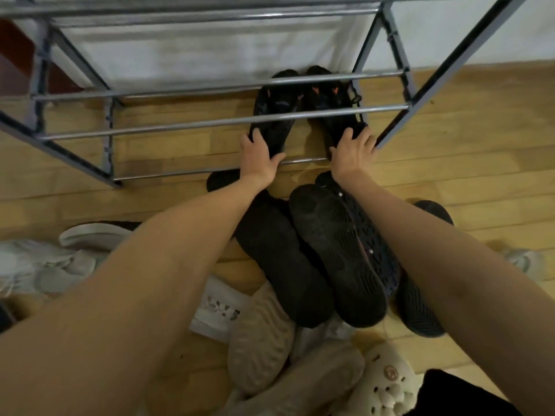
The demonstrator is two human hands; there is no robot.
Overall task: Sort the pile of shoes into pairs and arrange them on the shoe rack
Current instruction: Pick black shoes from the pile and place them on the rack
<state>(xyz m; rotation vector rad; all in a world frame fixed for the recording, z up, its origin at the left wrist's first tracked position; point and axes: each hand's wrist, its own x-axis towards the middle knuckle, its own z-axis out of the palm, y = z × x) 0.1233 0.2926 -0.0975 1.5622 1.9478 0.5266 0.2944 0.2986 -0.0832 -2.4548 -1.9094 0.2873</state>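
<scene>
While both arms reach forward in the head view, 2 black sneakers lie side by side on the lowest tier of the metal shoe rack point(390, 108), long axes running away from the person, toes toward the white wall point(210, 52) and heels nearest the hands. The left black sneaker point(274, 115) and the right black sneaker point(332, 106) sit near the rack's right end, close together but splayed slightly at the heels. The left hand point(258, 159) grips the left sneaker's heel, fingers curled over it and thumb out to the side. The right hand point(354, 153) grips the right sneaker's heel the same way. Behind the hands, on the wooden floor point(480, 145), lies the pile: black shoes sole-up point(336, 253), beige shoes point(261, 340), white sneakers point(39, 265) and a cream clog point(387, 382).
</scene>
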